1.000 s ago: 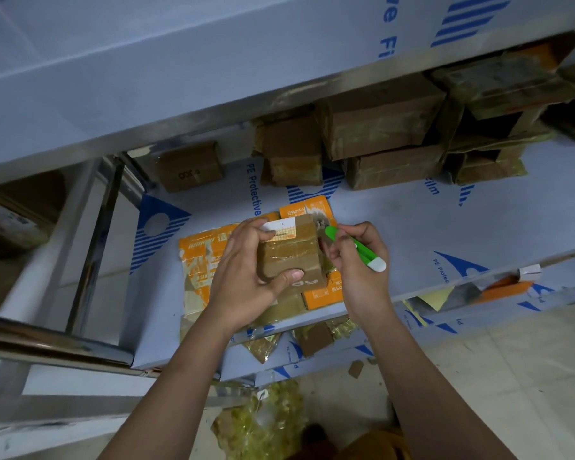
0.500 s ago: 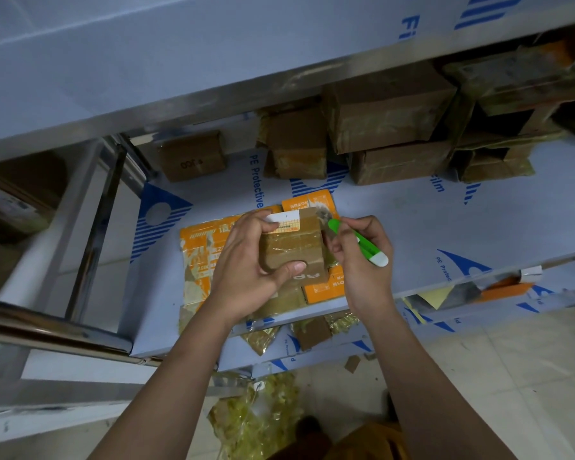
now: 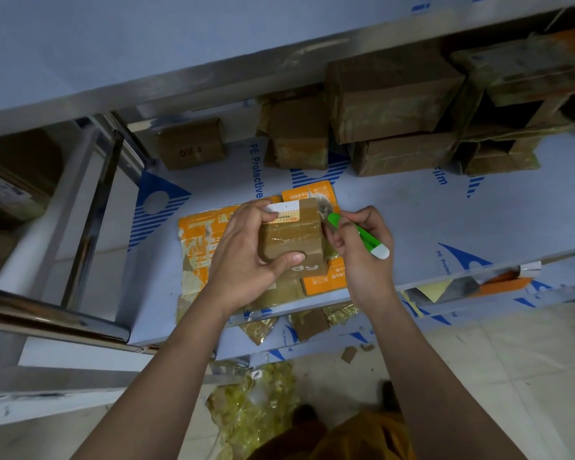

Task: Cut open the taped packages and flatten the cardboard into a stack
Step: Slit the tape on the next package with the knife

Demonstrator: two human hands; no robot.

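Package [image 3: 291, 240], small and tape-wrapped, sits gripped in the left hand [image 3: 246, 260], thumb across its near face, apparently to steady it for cutting. Right hand [image 3: 362, 254] pinches a green cutter [image 3: 357, 235] against the package's right edge. Beneath both hands lies flattened orange cardboard [image 3: 200, 240]; beyond them, taped boxes [image 3: 392, 94] wait on the shelf [image 3: 412, 220].

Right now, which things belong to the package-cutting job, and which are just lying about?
Job: small taped package in left hand; green cutter in right hand; flattened orange cardboard; taped packages behind.

Lying about: tape scraps on the floor; metal rail.
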